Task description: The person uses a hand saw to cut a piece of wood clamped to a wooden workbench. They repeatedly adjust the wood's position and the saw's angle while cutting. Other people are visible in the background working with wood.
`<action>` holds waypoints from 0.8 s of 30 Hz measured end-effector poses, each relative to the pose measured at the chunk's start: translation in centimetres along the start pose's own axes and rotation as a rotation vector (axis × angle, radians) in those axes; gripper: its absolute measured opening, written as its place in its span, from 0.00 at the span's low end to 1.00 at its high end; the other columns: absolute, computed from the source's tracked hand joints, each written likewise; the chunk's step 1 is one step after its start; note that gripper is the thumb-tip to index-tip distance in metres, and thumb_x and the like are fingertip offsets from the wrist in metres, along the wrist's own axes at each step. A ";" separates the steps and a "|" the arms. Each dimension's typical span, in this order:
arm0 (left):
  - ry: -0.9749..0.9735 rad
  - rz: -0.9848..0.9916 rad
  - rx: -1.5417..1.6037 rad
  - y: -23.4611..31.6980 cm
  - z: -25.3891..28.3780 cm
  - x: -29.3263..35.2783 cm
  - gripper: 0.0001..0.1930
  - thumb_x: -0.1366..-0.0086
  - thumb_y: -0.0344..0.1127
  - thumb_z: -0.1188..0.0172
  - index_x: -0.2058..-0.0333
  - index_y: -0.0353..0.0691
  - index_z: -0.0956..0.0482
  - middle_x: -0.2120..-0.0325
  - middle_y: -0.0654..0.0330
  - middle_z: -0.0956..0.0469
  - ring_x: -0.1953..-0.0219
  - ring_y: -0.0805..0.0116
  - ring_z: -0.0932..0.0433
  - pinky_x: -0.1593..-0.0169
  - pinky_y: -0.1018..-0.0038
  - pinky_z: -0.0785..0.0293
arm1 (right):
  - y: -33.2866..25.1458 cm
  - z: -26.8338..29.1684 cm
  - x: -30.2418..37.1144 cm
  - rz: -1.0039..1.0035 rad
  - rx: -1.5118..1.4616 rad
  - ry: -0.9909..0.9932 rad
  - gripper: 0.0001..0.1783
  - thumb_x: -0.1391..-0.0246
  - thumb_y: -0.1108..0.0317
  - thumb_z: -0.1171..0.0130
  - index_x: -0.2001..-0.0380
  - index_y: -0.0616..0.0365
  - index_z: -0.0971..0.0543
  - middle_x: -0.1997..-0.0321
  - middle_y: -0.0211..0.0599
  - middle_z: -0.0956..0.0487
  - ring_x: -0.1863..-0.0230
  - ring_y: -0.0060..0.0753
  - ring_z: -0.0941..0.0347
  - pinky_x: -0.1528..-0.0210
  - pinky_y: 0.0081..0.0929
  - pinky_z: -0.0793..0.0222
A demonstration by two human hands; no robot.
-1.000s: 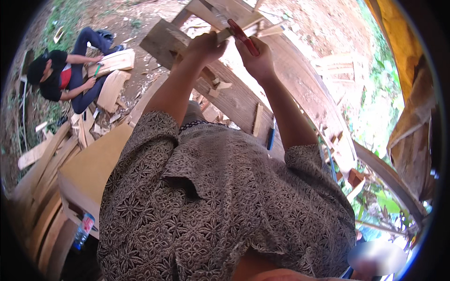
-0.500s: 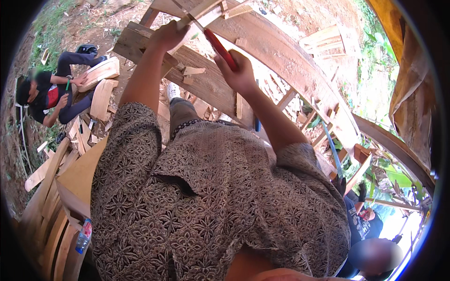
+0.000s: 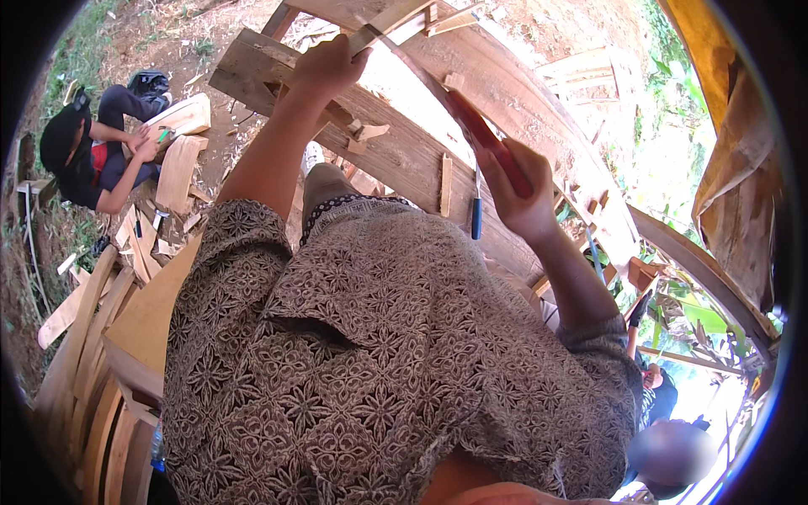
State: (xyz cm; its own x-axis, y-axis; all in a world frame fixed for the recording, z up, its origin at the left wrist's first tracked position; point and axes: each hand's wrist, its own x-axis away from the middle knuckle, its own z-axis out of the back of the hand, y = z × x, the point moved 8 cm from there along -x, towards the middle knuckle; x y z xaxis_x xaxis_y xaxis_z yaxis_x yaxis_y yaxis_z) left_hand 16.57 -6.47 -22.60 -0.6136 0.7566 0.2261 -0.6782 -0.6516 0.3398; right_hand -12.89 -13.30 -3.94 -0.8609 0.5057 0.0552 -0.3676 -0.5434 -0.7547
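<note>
A: Right hand?
B: Right hand (image 3: 522, 178) clamped on the red handle of a tool with a long, narrow metal blade (image 3: 473, 122). Blade angles up and left.
A: Left?
B: Left hand (image 3: 330, 67) closed around the near end of a pale, straight-edged wooden strip (image 3: 399, 17).
A: Strip location?
B: Top of view, above a wide brown wooden plank (image 3: 396, 158). Blade end overlaps it just beside the left hand; can't tell contact.
A: Else?
B: Slim blue-handled tool (image 3: 477, 217), between the forearms.
</note>
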 end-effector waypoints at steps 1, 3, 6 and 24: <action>0.016 0.001 0.020 0.3 0.3 0.3 0.30 0.28 0.61 0.52 0.54 0.34 0.23 0.64 0.43 0.16 0.58 0.40 0.16 0.52 0.48 0.21 | 1.0 -1.4 -1.9 -0.032 -0.119 0.030 0.16 0.36 0.65 0.38 0.77 0.60 0.26 0.84 0.37 0.30 0.83 0.32 0.35 0.77 0.33 0.40; 0.005 -0.013 0.015 1.3 0.3 -0.2 0.29 0.27 0.60 0.52 0.55 0.35 0.22 0.64 0.45 0.15 0.58 0.45 0.15 0.53 0.51 0.19 | 3.2 -4.7 -7.7 -0.088 -0.089 0.111 0.21 0.37 0.56 0.38 0.79 0.60 0.26 0.83 0.39 0.28 0.81 0.36 0.32 0.75 0.36 0.38; 0.049 -0.030 0.034 0.2 0.6 -1.6 0.28 0.29 0.60 0.50 0.58 0.36 0.20 0.66 0.47 0.14 0.58 0.47 0.14 0.53 0.53 0.19 | 3.5 -7.5 -11.9 -0.024 -0.197 0.192 0.23 0.37 0.53 0.39 0.78 0.61 0.26 0.83 0.39 0.29 0.80 0.32 0.34 0.73 0.36 0.37; 0.075 0.075 -0.038 -0.3 -0.2 0.1 0.35 0.31 0.67 0.54 0.45 0.39 0.23 0.48 0.49 0.19 0.44 0.49 0.21 0.41 0.54 0.26 | 3.3 0.9 3.3 -0.132 -0.065 -0.006 0.17 0.34 0.66 0.40 0.76 0.63 0.26 0.82 0.33 0.30 0.79 0.23 0.37 0.75 0.29 0.41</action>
State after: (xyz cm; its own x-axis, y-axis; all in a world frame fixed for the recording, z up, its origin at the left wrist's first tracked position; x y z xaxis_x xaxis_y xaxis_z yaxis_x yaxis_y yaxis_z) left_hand 16.67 -6.21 -22.82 -0.6909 0.7000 0.1806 -0.6429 -0.7092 0.2895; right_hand -17.31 -14.01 -5.71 -0.8086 0.5660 0.1604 -0.4544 -0.4277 -0.7814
